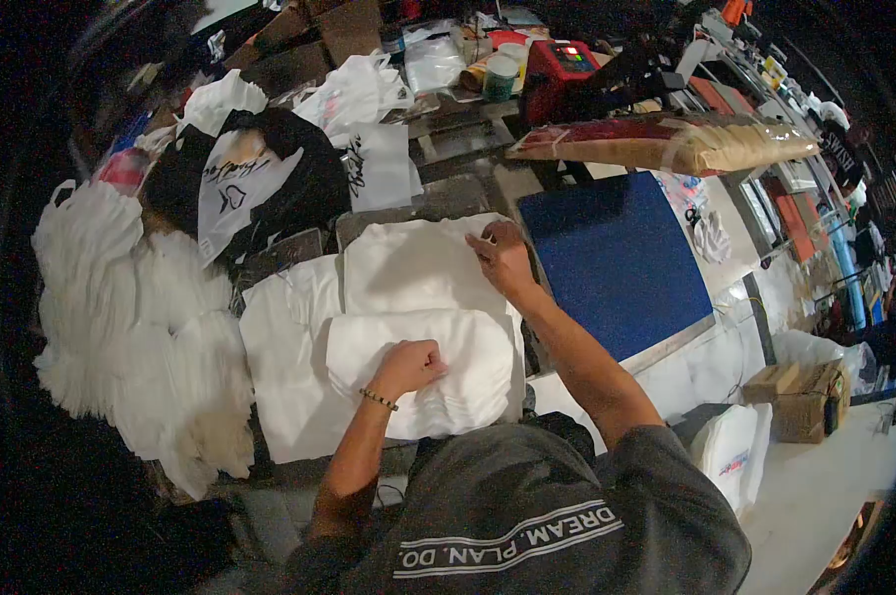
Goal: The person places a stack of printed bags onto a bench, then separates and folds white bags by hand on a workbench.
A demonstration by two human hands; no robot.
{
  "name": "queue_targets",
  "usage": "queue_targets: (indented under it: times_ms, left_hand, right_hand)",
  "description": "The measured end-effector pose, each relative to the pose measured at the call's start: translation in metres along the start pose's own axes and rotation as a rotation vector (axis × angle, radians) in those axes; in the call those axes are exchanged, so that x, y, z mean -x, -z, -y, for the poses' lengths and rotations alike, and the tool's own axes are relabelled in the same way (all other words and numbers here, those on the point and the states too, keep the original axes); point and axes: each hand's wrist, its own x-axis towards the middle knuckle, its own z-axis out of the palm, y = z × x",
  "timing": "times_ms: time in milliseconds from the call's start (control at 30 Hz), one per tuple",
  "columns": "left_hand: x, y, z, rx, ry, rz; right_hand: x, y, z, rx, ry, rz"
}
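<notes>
My left hand (411, 367), with a beaded bracelet on its wrist, lies on a folded stack of white cloth (468, 342). Its fingers are curled in, and whatever may be under them is hidden. At the far right corner of a flat white cloth piece (408, 263), the thumb and fingers of my right hand (503, 256) are pinched together on the cloth's edge. More white cloth (294, 367) is spread flat to the left of the stack.
Large heaps of white cloth (141, 327) lie at the left. A black bag with a white printed panel (232, 188) stands behind them. To the right are a blue flat panel (616, 258), a long wrapped bundle (676, 144), a red machine (557, 74) and a cardboard box (800, 397).
</notes>
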Motion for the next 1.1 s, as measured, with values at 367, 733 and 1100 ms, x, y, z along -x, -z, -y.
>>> queue_targets:
  times_ms: [367, 733, 1100]
  left_hand:
    - [0.005, 0.001, -0.001, 0.087, 0.042, -0.027]
    - [0.007, 0.013, -0.019, -0.022, 0.015, -0.133]
    - [0.001, 0.019, -0.019, -0.494, -0.164, -0.815]
  right_hand:
    - [0.011, 0.021, 0.031, -0.198, -0.055, 0.015]
    - [0.037, 0.022, 0.03, -0.844, -0.259, 0.455]
    - [0.088, 0.037, 0.077, -0.872, -0.265, 0.513]
